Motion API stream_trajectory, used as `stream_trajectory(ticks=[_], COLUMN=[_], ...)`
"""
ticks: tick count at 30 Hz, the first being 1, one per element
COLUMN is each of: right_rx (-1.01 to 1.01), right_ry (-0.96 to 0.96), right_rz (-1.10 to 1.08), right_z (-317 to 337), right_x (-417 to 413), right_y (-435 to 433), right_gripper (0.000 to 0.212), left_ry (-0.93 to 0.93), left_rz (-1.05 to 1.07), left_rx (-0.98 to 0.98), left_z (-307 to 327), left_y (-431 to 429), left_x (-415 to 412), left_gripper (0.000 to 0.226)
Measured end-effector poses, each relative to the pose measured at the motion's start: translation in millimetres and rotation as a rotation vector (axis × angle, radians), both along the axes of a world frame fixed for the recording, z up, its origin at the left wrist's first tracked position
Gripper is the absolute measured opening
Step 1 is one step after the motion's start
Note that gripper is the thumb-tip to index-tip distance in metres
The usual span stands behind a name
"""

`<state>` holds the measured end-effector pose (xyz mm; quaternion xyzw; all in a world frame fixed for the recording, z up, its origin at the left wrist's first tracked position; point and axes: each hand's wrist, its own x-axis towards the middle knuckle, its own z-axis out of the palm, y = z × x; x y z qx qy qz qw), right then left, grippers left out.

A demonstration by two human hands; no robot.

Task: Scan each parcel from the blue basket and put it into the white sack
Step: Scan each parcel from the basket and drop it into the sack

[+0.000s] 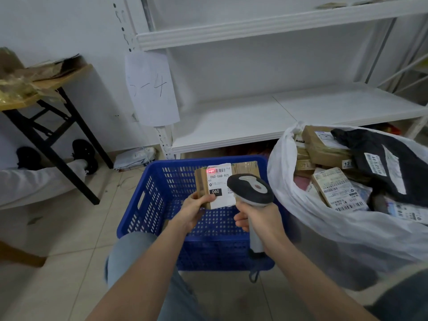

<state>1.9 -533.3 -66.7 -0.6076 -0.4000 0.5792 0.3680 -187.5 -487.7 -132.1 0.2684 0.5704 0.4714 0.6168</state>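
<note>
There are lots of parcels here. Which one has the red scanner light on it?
The brown box held by the left hand over the blue basket: red light lies on its barcode. Those in the white sack have none.

We pinch a small cardboard parcel (222, 181) by its lower corner in our left hand (193, 209), above the blue basket (148, 181). Our right hand (259, 218), just beside the left, grips the scanner (252, 188), and a red light falls on the parcel's barcode. The white sack (289, 181), holding parcels, sits just right of that hand.
</note>
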Motion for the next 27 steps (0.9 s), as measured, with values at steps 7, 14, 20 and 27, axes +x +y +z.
stream_trajectory(ticks=[7, 14, 20, 27], right_rx=[-0.047, -0.1, -0.106, -0.127], right_ry=[-0.04, -0.084, -0.067, -0.068], right_rz=[-0.01, 0.014, 0.029, 0.061], right_z=[-3, -3, 3, 16], right_x=[2, 2, 1, 0], right_y=[-4, -4, -5, -3], right_gripper=[0.02, 0.021, 0.023, 0.026], left_ry=[-0.015, -0.06, -0.055, -0.066], left_rz=[-0.005, 0.003, -0.001, -0.006], left_rx=[0.009, 0.007, 0.03, 0.041], left_z=[-9, -8, -4, 8], left_y=[-2, -5, -5, -4], left_x=[4, 6, 5, 6], left_gripper=[0.046, 0.044, 0.044, 0.042])
